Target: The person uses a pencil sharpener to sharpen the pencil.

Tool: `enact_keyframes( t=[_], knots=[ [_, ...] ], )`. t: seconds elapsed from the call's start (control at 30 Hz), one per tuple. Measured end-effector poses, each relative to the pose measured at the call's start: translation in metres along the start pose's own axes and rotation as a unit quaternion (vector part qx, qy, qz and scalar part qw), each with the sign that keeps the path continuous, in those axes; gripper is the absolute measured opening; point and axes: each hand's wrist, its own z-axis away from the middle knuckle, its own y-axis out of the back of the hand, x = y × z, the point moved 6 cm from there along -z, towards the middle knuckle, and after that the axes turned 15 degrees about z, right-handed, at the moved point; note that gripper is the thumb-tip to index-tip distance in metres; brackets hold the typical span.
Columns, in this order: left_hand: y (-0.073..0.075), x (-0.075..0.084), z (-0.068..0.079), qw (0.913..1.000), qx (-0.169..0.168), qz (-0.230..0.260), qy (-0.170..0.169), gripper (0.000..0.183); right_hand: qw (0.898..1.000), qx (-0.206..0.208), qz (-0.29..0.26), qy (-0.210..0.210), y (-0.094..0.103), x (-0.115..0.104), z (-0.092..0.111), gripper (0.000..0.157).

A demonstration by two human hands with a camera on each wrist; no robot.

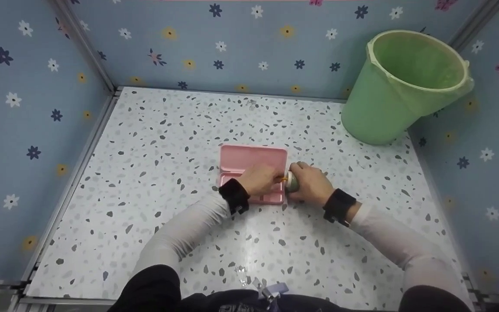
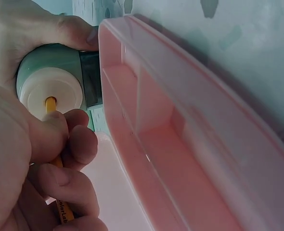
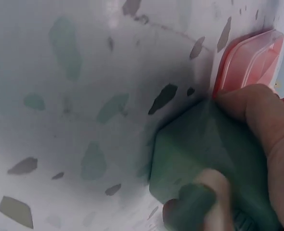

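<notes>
My left hand (image 1: 259, 179) pinches a yellow pencil (image 2: 51, 105) between thumb and fingers. The pencil's far end sits in the hole of the cream front of a green pencil sharpener (image 2: 53, 57); printed letters show on its shaft. Around the sharpener curls my right hand (image 1: 312, 184), with its thumb against the body. In the right wrist view, a blurred finger lies by a small green knob (image 3: 192, 204) on the sharpener. An open pink pencil case (image 1: 251, 157) lies under my left hand, its right end beside the sharpener. My left hand hides part of the case's tray.
A tall light green bin (image 1: 379, 104) stands at the back right corner of the speckled white table (image 1: 180, 130). Flower-patterned panels (image 1: 232, 52) rise along the back and both sides.
</notes>
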Motion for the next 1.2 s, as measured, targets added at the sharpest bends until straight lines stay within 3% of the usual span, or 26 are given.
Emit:
enact_keyframes(
  t=[0.37, 0.57, 0.83, 1.1, 1.2],
  knots=[
    [-0.003, 0.002, -0.001, 0.9989, -0.017, 0.028, 0.034, 0.008, 0.999, 0.032, 0.005, -0.019, -0.004, 0.004, 0.003, 0.068],
    [-0.002, 0.003, -0.004, 0.9986, -0.021, 0.036, 0.032, 0.007, 0.999, 0.047, 0.009, -0.014, -0.003, 0.003, 0.001, 0.071],
    [-0.006, 0.004, -0.002, 0.997, -0.024, 0.053, 0.051, 0.008, 0.999, 0.041, 0.003, -0.015, -0.006, -0.001, 0.0, 0.07],
    [-0.001, 0.011, 0.001, 0.9998, -0.017, 0.001, -0.007, 0.007, 0.999, 0.036, 0.004, -0.017, -0.004, 0.003, 0.003, 0.07],
    [0.005, 0.005, 0.01, 1.0, -0.003, 0.004, 0.0, 0.006, 0.999, 0.029, 0.004, -0.014, -0.004, 0.001, 0.002, 0.07]
  ],
)
